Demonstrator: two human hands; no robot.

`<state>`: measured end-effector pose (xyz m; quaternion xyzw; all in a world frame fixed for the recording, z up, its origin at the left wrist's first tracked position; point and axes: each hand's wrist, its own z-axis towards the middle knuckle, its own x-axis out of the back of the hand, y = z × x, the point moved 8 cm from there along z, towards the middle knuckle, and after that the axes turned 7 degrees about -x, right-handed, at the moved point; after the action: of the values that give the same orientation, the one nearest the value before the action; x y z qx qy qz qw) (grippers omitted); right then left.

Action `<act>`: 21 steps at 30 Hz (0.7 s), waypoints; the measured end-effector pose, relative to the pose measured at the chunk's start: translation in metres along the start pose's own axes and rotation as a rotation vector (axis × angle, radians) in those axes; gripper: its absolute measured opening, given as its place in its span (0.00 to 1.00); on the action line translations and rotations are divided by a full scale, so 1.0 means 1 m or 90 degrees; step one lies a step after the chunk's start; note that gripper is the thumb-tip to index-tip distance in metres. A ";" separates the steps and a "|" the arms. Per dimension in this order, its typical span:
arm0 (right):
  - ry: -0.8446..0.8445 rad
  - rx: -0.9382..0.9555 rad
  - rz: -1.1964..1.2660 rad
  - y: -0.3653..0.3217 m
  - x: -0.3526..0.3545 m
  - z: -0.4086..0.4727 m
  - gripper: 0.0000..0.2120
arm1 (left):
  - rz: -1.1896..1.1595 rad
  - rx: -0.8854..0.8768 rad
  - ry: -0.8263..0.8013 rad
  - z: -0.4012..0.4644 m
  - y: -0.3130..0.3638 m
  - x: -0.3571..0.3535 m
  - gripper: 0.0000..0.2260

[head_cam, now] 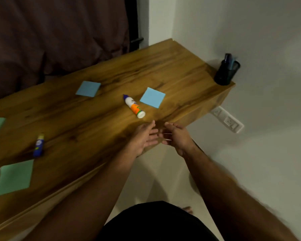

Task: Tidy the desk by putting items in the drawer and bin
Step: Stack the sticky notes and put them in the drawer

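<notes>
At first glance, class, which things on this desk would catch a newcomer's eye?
The glue bottle, white and orange with a blue cap, lies on its side near the desk's front edge, just beyond the left hand and right hand. Beside it lies a blue paper square, with another blue square further left.

Glue bottle (pixel 134 106) flat beside blue note (pixel 152 97)

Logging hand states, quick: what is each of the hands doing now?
Left hand: open, fingers straight, holding nothing.
Right hand: open, fingers loosely curled, nothing visibly held.
</notes>
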<state>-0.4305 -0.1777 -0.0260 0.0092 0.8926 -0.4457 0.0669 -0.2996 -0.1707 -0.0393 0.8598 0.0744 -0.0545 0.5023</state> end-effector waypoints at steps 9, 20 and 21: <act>-0.083 -0.031 -0.077 0.004 -0.110 0.002 0.06 | -0.089 -0.031 0.166 -0.035 0.005 0.118 0.21; -0.188 -0.026 -0.176 -0.008 -0.184 0.027 0.05 | -0.135 -0.048 0.324 -0.045 0.011 0.187 0.18; -0.186 -0.009 -0.188 -0.015 -0.185 0.032 0.05 | -0.144 -0.051 0.330 -0.042 0.013 0.190 0.18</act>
<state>-0.2444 -0.2042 -0.0100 -0.1871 0.8682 -0.4409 0.1295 -0.1100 -0.1263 -0.0390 0.8109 0.2978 0.1149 0.4905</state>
